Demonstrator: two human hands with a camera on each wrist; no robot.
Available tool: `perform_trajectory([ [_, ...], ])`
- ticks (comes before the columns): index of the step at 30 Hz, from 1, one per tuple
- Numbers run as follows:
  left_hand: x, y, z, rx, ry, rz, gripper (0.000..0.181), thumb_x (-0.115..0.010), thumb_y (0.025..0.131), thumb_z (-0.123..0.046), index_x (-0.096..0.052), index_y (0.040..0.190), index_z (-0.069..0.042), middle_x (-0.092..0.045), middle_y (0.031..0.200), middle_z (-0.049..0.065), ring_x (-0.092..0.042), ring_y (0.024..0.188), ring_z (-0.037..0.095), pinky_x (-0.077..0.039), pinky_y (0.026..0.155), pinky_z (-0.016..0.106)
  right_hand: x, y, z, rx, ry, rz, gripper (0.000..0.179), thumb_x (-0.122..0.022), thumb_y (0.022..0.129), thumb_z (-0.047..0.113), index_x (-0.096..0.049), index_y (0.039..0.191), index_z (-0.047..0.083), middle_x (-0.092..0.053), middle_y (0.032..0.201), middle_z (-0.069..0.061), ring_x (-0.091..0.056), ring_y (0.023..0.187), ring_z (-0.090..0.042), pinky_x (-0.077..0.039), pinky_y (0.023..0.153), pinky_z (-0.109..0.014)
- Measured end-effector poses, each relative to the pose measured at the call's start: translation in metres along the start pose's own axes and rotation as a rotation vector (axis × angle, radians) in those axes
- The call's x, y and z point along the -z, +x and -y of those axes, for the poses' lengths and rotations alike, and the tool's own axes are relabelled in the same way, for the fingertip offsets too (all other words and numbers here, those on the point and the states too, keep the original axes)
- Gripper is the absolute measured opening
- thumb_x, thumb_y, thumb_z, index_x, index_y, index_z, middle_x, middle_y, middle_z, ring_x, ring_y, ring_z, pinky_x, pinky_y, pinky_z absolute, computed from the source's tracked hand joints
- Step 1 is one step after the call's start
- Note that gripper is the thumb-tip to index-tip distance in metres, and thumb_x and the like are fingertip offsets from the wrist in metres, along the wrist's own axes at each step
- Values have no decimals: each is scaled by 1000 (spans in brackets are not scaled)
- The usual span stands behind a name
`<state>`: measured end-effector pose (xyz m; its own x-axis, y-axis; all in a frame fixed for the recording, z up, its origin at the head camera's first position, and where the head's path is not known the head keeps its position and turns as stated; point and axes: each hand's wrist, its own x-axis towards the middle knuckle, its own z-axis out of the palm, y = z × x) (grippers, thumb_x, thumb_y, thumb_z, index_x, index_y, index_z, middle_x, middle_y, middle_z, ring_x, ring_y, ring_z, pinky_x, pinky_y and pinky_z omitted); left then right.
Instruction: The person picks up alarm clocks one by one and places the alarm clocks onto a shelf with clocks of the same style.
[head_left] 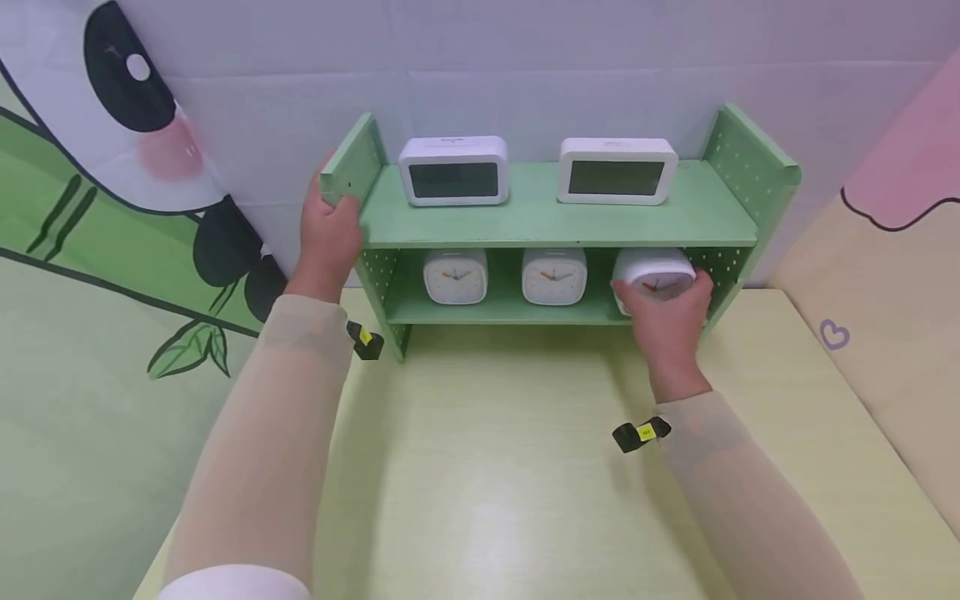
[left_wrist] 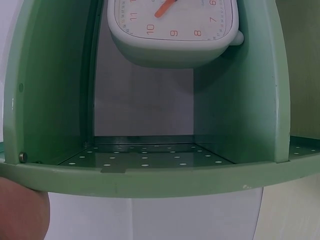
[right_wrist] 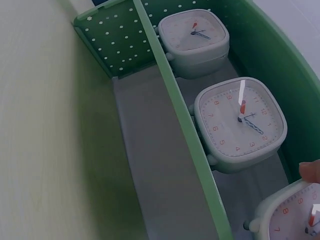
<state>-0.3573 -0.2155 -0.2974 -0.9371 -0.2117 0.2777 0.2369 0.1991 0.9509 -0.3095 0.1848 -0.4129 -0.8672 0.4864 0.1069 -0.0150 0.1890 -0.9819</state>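
Note:
My left hand (head_left: 330, 237) grips the left side panel of a green two-tier shelf (head_left: 555, 225) near its top front corner. On the lower tier at the right, my right hand (head_left: 670, 321) holds a white analog alarm clock (head_left: 652, 265) between thumb and fingers, tilted back in the head view. Two more white alarm clocks stand to its left, a middle clock (head_left: 554, 277) and a left clock (head_left: 455, 277). In the right wrist view a fingertip (right_wrist: 310, 171) lies over the edge of the held clock (right_wrist: 290, 215).
Two white digital clocks, a left one (head_left: 453, 172) and a right one (head_left: 618, 172), stand on the upper tier. The shelf rests on a pale wooden table (head_left: 480, 450) against a wall with a printed cartoon covering (head_left: 525, 75). Perforated panels (head_left: 750, 167) close the shelf's ends.

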Motion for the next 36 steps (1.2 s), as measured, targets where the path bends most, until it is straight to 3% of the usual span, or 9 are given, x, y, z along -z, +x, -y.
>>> perform_trajectory([
  [8, -1, -3, -3, 12, 17, -6, 61, -36, 105, -16, -29, 162, -37, -42, 156, -2, -40, 137, 21, -33, 114, 38, -13, 3, -3, 27, 1, -49, 116, -92, 72, 41, -19, 157, 9, -36, 150, -8, -41, 129, -20, -36, 107, -31],
  [23, -3, -10, -9, 3, 23, -16, 62, -35, 104, -14, -29, 163, -33, -43, 155, 1, -42, 134, 22, -34, 111, 35, -22, 20, -11, 48, -55, -69, 113, -90, 73, 46, -22, 153, 6, -40, 147, -12, -44, 127, -23, -39, 105, -33],
  [36, -2, -4, -3, 10, 40, -27, 62, -36, 105, -14, -29, 162, -36, -43, 155, -1, -41, 136, 20, -32, 114, 37, -27, 25, -18, 118, -103, -87, 119, -89, 73, 50, -18, 156, 3, -39, 148, -15, -43, 131, -26, -36, 110, -36],
])
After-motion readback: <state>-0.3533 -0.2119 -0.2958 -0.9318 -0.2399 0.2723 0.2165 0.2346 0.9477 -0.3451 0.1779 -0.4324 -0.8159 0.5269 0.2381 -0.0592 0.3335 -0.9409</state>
